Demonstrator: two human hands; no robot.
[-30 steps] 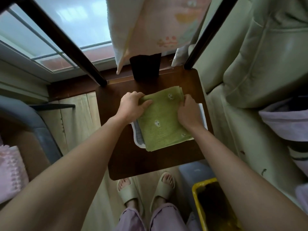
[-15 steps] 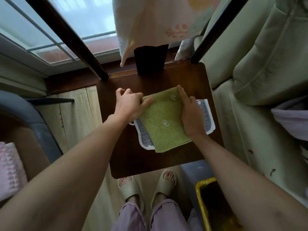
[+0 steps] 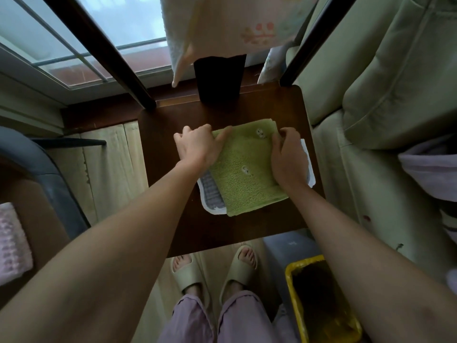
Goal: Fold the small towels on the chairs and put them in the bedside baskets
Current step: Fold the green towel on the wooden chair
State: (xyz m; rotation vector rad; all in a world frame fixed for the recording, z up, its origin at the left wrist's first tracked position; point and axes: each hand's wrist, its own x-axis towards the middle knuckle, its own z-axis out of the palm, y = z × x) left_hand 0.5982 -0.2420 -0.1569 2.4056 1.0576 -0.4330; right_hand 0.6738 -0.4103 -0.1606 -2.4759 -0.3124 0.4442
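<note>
A folded green towel [image 3: 243,169] is lying on a dark wooden chair seat [image 3: 173,194], sitting on top of a white and grey towel [image 3: 212,194] whose edges are showing at both sides. The left hand [image 3: 197,144] is gripping the green towel's left edge near the far corner, thumb lying on top and fingers curled beneath. The right hand [image 3: 286,159] is resting on the right edge, fingers bent and curling over it at the far corner. A yellow basket [image 3: 294,303] is standing on the floor beside the chair.

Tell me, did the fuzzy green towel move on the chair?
No. The fuzzy green towel stays on the white-edged grey cloth, mid-seat on the dark wooden chair.
</note>
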